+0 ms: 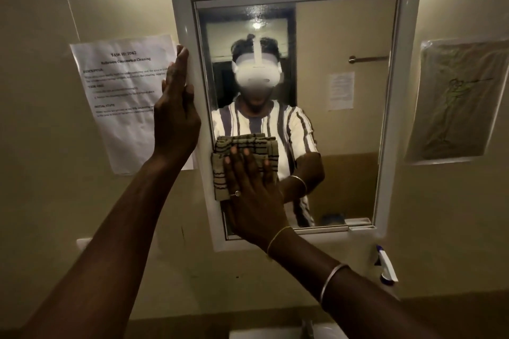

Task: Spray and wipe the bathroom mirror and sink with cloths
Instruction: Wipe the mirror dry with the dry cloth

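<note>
1. Wiping the glass is the step in hand: the right hand (252, 195) lies flat, fingers straight and spread, pressing a folded olive cloth with dark stripes (220, 173) against the lower left part of the white-framed rectangular wall mirror (344, 132).
2. The left hand (176, 107) rests upright with straight fingers along the left edge of the mirror's frame, gripping nothing; it appears to steady the mirror.
3. To wipe well, spread the pressure evenly through the whole palm so the cloth stays folded and flat. A bunched corner would likely leave streaks.
4. Work in overlapping passes from one side of the glass to the other. The hazy, wet-looking marks near the top of the glass suggest that area needs attention too.
5. Take the cloth right into the corner where glass meets frame, since moisture tends to collect there.
6. The white spray bottle with a blue nozzle (385, 264) stands below the mirror's right corner, within reach if more spray is needed.
7. The white sink (248, 334) shows only as a sliver at the bottom edge, so its condition cannot be judged.
</note>
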Action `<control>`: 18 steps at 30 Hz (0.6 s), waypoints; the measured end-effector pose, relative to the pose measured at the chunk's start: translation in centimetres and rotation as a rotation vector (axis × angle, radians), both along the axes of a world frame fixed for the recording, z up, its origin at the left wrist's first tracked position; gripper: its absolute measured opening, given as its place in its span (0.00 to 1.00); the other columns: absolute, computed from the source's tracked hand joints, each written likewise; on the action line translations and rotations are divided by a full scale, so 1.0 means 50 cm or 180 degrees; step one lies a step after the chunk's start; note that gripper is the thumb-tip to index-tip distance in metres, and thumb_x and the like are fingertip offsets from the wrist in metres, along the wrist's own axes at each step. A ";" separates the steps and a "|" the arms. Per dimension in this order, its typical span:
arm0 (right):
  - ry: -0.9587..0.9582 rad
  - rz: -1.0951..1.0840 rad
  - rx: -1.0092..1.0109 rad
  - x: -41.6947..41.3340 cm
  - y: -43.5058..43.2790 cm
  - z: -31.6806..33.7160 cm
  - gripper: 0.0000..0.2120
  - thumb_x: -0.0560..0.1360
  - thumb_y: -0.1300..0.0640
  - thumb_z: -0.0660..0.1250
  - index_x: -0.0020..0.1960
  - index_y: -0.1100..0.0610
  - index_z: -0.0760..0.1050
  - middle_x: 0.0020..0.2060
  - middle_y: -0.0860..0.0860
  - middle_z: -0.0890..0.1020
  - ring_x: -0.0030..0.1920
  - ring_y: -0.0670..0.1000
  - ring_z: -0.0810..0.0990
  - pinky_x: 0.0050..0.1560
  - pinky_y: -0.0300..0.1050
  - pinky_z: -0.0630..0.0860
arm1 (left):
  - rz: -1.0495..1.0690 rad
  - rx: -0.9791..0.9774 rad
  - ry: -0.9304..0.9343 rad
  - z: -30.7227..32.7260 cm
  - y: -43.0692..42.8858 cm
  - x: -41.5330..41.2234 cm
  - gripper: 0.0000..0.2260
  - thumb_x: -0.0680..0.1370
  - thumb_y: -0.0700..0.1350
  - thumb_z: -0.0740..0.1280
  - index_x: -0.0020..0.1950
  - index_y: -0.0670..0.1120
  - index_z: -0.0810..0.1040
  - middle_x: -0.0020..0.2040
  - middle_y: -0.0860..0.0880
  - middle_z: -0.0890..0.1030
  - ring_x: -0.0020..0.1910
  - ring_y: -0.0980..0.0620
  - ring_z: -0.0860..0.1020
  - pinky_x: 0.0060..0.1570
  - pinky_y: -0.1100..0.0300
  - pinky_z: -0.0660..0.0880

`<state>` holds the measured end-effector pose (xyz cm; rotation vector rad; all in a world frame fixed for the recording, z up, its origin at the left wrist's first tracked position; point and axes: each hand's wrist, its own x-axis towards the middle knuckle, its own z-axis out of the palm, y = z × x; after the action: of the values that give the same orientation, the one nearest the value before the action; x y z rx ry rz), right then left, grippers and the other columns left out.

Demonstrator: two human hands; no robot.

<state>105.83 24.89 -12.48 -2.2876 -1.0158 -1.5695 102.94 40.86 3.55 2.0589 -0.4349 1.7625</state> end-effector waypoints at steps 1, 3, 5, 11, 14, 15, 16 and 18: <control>0.0007 0.0002 0.0019 -0.001 0.005 -0.005 0.37 0.81 0.47 0.63 0.82 0.60 0.54 0.82 0.59 0.49 0.83 0.60 0.47 0.81 0.63 0.41 | 0.0012 0.0008 0.0010 -0.001 0.001 0.000 0.24 0.85 0.38 0.54 0.82 0.48 0.57 0.82 0.50 0.62 0.74 0.39 0.71 0.67 0.37 0.73; 0.0044 0.0012 0.0052 -0.002 0.013 -0.014 0.36 0.81 0.48 0.63 0.82 0.60 0.53 0.82 0.58 0.49 0.83 0.60 0.47 0.81 0.63 0.42 | 0.0023 -0.0005 0.0026 0.000 0.000 -0.001 0.25 0.85 0.38 0.55 0.82 0.48 0.57 0.82 0.51 0.61 0.73 0.38 0.72 0.66 0.38 0.74; 0.0119 0.0067 0.0114 -0.007 0.021 -0.031 0.36 0.81 0.49 0.63 0.82 0.60 0.52 0.82 0.58 0.49 0.83 0.59 0.46 0.81 0.63 0.41 | 0.0025 -0.0018 0.0032 0.001 -0.001 -0.001 0.24 0.85 0.39 0.55 0.82 0.48 0.57 0.82 0.50 0.61 0.71 0.37 0.74 0.65 0.39 0.75; 0.0378 0.0102 -0.0041 -0.033 0.029 -0.147 0.35 0.81 0.50 0.63 0.82 0.61 0.53 0.83 0.59 0.49 0.83 0.60 0.46 0.81 0.63 0.39 | 0.0016 -0.0056 0.0042 0.001 -0.004 -0.001 0.24 0.86 0.40 0.54 0.82 0.47 0.57 0.81 0.48 0.62 0.72 0.37 0.73 0.66 0.40 0.75; 0.0510 0.0086 -0.0232 -0.038 0.024 -0.201 0.36 0.81 0.50 0.63 0.82 0.61 0.53 0.83 0.58 0.49 0.83 0.59 0.47 0.81 0.63 0.40 | 0.0046 -0.0107 0.0056 0.002 -0.008 -0.001 0.23 0.85 0.39 0.54 0.82 0.45 0.58 0.81 0.47 0.62 0.76 0.39 0.69 0.69 0.38 0.72; 0.0538 0.0089 -0.0278 -0.039 0.022 -0.213 0.36 0.81 0.50 0.63 0.82 0.61 0.53 0.83 0.58 0.49 0.83 0.59 0.47 0.81 0.63 0.41 | 0.0056 -0.0120 0.0058 0.002 -0.009 -0.002 0.23 0.85 0.39 0.54 0.82 0.44 0.58 0.81 0.46 0.62 0.76 0.40 0.68 0.70 0.38 0.71; 0.0550 0.0088 -0.0317 -0.039 0.019 -0.221 0.36 0.80 0.50 0.63 0.82 0.61 0.53 0.83 0.58 0.49 0.83 0.59 0.48 0.81 0.62 0.42 | 0.0064 -0.0124 0.0061 0.002 -0.010 -0.002 0.23 0.85 0.39 0.54 0.82 0.44 0.58 0.81 0.46 0.62 0.76 0.40 0.68 0.71 0.37 0.70; 0.0525 0.0087 -0.0391 -0.038 0.012 -0.226 0.37 0.81 0.50 0.63 0.83 0.60 0.52 0.83 0.57 0.50 0.83 0.59 0.48 0.81 0.61 0.41 | 0.0066 -0.0117 0.0060 0.000 -0.011 0.000 0.23 0.85 0.39 0.54 0.82 0.43 0.58 0.81 0.45 0.62 0.77 0.39 0.67 0.71 0.36 0.69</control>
<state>103.94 25.47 -23.80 -2.4251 -1.1230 -1.3163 102.92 40.31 3.56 2.0599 -0.3740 1.7485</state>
